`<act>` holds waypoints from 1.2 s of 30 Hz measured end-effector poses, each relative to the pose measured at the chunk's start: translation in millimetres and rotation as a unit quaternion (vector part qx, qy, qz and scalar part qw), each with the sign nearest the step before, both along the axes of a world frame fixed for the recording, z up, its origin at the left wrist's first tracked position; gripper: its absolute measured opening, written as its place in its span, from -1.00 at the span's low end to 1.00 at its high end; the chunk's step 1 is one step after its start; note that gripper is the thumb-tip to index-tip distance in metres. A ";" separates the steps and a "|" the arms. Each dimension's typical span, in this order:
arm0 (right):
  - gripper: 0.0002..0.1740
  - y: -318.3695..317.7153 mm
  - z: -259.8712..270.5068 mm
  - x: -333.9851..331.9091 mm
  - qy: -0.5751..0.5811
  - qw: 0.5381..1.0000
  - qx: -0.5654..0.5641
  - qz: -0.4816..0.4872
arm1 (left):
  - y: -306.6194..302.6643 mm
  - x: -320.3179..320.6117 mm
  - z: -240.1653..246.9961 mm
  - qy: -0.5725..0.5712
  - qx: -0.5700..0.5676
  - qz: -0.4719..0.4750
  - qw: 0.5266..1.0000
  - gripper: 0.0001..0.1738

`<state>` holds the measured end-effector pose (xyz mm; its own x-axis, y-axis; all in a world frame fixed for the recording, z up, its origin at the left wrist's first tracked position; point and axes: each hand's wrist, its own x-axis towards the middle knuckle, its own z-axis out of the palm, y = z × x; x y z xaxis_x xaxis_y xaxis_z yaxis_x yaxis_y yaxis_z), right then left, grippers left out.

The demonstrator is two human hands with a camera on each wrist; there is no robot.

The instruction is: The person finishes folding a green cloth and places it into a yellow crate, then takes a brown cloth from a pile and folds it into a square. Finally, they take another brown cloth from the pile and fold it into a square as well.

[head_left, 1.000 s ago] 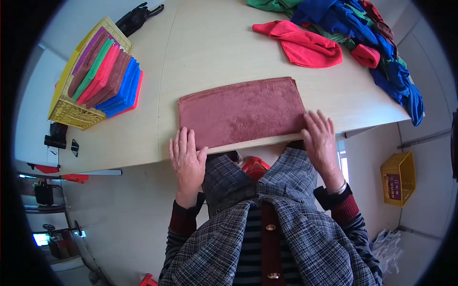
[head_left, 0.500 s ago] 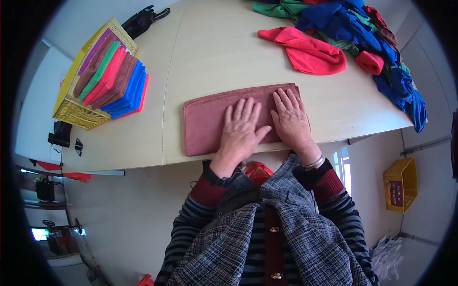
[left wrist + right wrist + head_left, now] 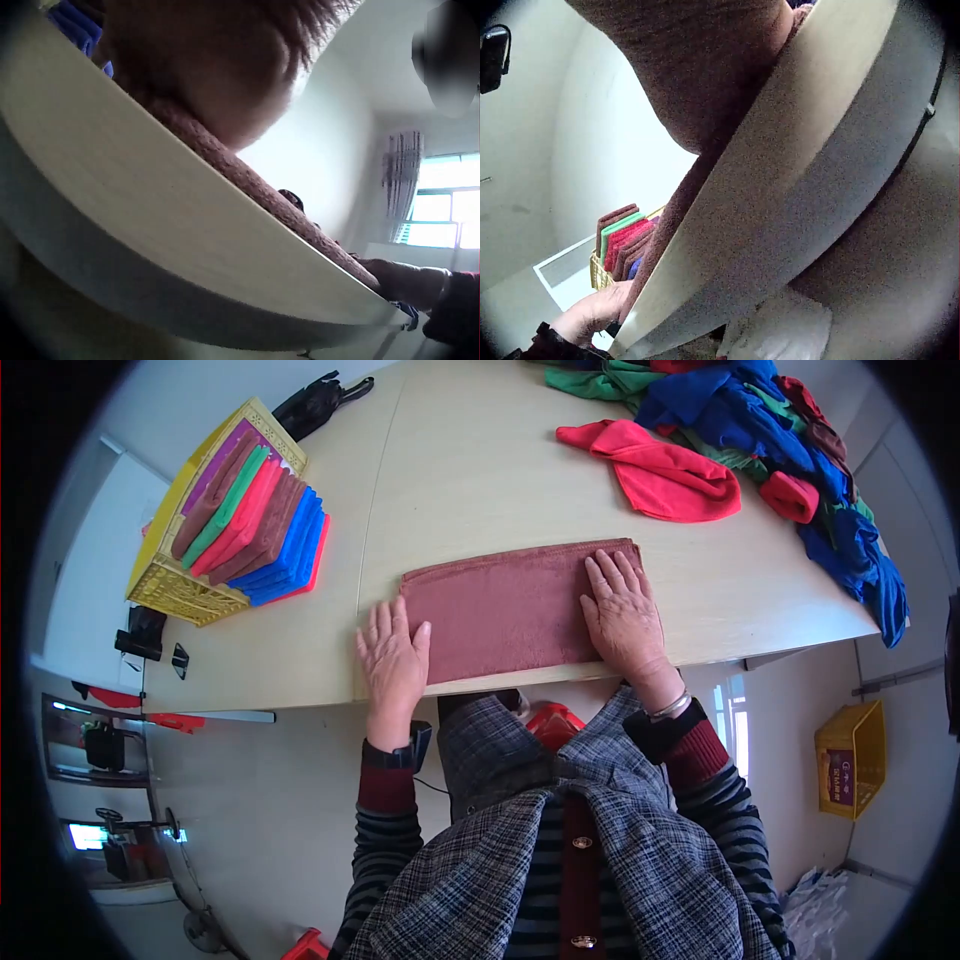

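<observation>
A brown towel [image 3: 510, 610], folded to a flat rectangle, lies along the near edge of the table. The left hand [image 3: 393, 658] rests at its left end, fingers straight, partly on the towel's edge. On the right end of the towel lies the right hand [image 3: 626, 618], palm down with fingers extended. Neither hand holds anything. In the left wrist view the towel [image 3: 262, 191] appears edge-on beneath the left hand [image 3: 202, 67]. The right wrist view shows the right hand [image 3: 697, 67] over the towel [image 3: 667, 229], with the other hand [image 3: 592, 315] at the far end.
At the left, a yellow basket [image 3: 190, 595] holds folded brown, green, red and blue towels. Loose blue, green and red cloths [image 3: 730, 420] are heaped at the back right, beside a spread red cloth [image 3: 670, 475]. A black bag [image 3: 315, 405] lies at the back left.
From the middle of the towel, the left hand has moved out to its left end. The right hand stays on the right part. The towel lies folded as before.
</observation>
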<state>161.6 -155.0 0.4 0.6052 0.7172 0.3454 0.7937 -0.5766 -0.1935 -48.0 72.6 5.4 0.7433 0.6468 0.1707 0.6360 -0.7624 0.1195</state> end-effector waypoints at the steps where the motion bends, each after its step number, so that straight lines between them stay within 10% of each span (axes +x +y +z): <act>1: -0.40 1.5 1.7 -2.2 -0.003 1.000 0.001 -0.001 | -3.5 0.4 2.1 0.008 0.054 0.012 0.998 -0.29; 13: -0.31 61.7 -8.7 -34.7 0.033 0.989 0.003 0.142 | -20.3 59.8 -22.0 -0.067 0.004 -0.170 0.983 -0.33; 36: -0.48 -54.0 2.8 24.5 -0.014 0.989 0.046 -0.137 | -29.7 57.6 -11.5 -0.065 0.018 -0.148 0.987 -0.28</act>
<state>186.1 -209.0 3.2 0.7616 0.4928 0.4208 0.6164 -0.7513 -0.2357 9.6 42.9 -6.1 0.8685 0.3971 0.2966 0.3667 -0.9174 0.1543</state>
